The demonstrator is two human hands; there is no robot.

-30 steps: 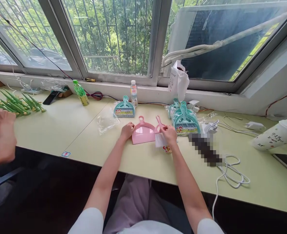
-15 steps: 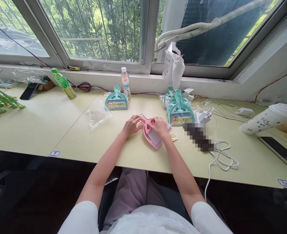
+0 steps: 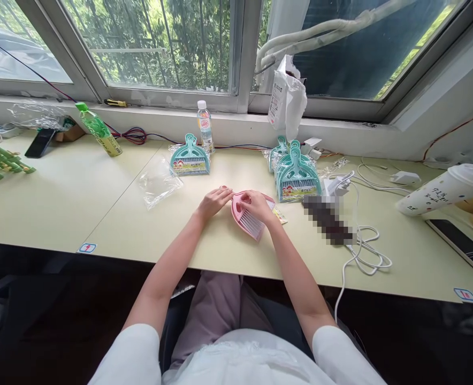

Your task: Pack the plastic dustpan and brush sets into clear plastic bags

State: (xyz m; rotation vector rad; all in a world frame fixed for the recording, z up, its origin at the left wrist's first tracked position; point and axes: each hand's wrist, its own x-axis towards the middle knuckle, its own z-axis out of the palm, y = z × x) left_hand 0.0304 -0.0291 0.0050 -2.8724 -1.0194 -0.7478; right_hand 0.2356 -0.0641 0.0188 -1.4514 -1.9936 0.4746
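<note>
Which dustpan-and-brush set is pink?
The pink set at the person's left hand and right hand. The others, the set by the clear bottle and the group farther right, are teal and plastic-wrapped.

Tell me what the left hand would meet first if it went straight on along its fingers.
The left hand would likely meet the pink brush-and-dustpan set first, right at its fingertips; whether they already touch it is hard to tell from this view.
</note>
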